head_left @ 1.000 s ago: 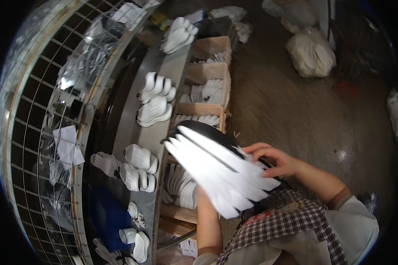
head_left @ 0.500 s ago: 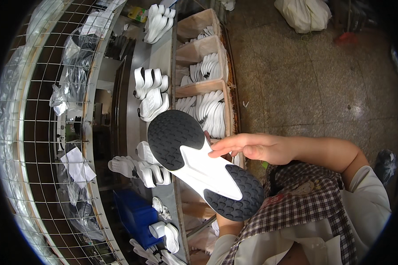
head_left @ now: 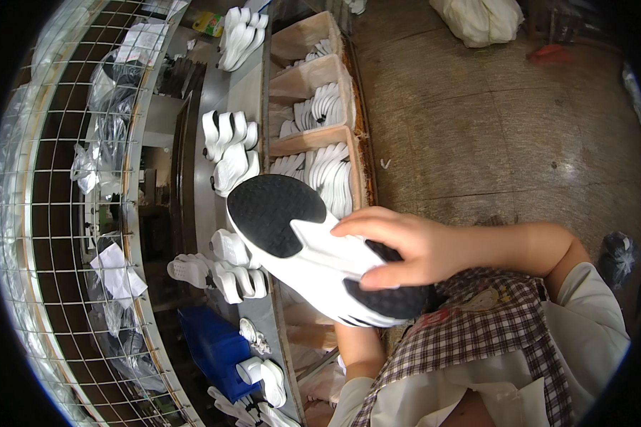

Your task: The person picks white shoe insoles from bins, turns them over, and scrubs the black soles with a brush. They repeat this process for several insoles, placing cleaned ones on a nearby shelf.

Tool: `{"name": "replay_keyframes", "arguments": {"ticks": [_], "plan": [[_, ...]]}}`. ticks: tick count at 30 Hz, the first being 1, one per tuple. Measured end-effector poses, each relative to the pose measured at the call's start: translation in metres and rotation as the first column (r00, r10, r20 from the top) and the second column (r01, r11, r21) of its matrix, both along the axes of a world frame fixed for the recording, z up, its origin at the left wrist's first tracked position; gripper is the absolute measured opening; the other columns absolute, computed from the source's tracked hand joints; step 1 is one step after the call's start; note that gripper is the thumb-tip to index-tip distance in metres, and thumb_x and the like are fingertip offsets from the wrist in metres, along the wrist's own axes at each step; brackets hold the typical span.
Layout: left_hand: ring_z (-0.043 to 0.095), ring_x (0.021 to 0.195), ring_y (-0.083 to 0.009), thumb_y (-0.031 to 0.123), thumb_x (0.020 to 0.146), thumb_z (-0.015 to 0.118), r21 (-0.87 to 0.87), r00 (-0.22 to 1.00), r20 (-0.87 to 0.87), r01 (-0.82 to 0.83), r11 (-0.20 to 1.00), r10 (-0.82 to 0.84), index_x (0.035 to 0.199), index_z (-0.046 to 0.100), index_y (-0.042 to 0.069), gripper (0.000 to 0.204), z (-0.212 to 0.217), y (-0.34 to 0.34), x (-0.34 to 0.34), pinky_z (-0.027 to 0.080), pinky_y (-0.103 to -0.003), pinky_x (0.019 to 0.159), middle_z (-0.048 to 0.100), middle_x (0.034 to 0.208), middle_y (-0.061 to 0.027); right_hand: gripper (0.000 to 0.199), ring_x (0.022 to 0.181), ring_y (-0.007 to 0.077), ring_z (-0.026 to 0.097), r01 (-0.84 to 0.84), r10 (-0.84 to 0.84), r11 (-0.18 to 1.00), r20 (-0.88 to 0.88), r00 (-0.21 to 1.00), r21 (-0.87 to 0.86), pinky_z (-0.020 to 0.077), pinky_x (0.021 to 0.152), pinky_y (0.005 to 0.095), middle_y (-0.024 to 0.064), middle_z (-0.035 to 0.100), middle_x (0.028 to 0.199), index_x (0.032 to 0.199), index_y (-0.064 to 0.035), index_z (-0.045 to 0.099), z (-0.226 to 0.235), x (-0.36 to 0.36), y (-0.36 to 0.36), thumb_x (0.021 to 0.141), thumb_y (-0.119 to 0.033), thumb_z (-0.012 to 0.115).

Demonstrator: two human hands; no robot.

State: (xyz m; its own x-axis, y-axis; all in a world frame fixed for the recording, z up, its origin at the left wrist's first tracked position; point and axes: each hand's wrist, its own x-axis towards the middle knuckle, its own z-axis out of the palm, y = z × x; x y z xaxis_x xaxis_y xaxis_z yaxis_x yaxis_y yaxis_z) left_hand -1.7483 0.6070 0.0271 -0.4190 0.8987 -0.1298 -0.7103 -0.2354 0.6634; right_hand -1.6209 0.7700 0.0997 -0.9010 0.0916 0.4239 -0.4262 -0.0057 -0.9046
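A white shoe sole [head_left: 303,274] with black textured tread pads at both ends is held up in front of me, tread side facing me and tilted. Across its middle lies my right hand [head_left: 409,245], thumb on the tread side and fingers bent at the upper edge, gripping it. My left forearm [head_left: 360,349] rises from below and passes behind the sole. The left hand itself is hidden there, so its fingers do not show.
On the metal bench [head_left: 246,89] at left stand groups of white soles [head_left: 231,132] and a blue bin [head_left: 217,352]. Pinkish crates [head_left: 310,142] hold rows of white soles. Wire mesh [head_left: 57,228] lines the far left. A pale sack [head_left: 477,21] sits on the floor.
My right hand has moved down and left over the sole, its thumb now lying on the tread side. The sole has turned slightly, showing more of its lower white sidewall.
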Motion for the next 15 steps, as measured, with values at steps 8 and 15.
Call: {"name": "replay_keyframes", "arguments": {"ticks": [8,15], "plan": [[0.06,0.104,-0.0301,0.042,0.082,0.066,0.451,0.962,0.113,0.174,0.875,-0.25,0.147,0.012,0.019,0.088,-0.013,0.011,-0.038,0.054,-0.041,0.071,0.055,0.124,-0.0143,0.061,0.096,0.0247,0.06,0.039,0.143,0.736,0.212,0.967,-0.676,0.0532,0.081,0.0334,0.02,0.056,0.112,0.131,0.0038,0.041,-0.009,0.006,0.019,0.079,-0.02,0.064],[0.061,0.101,-0.0318,0.039,0.084,0.063,0.625,0.939,0.148,0.154,0.766,-0.31,0.146,0.02,0.015,0.079,0.002,0.014,-0.04,0.055,-0.038,0.067,0.054,0.125,-0.016,0.065,0.089,0.028,0.066,-0.104,0.195,0.211,-0.062,0.979,-0.972,0.0578,0.073,0.0339,0.0224,0.06,0.106,0.132,0.0029,0.041,-0.037,0.019,0.038,0.081,-0.036,0.054]]}}
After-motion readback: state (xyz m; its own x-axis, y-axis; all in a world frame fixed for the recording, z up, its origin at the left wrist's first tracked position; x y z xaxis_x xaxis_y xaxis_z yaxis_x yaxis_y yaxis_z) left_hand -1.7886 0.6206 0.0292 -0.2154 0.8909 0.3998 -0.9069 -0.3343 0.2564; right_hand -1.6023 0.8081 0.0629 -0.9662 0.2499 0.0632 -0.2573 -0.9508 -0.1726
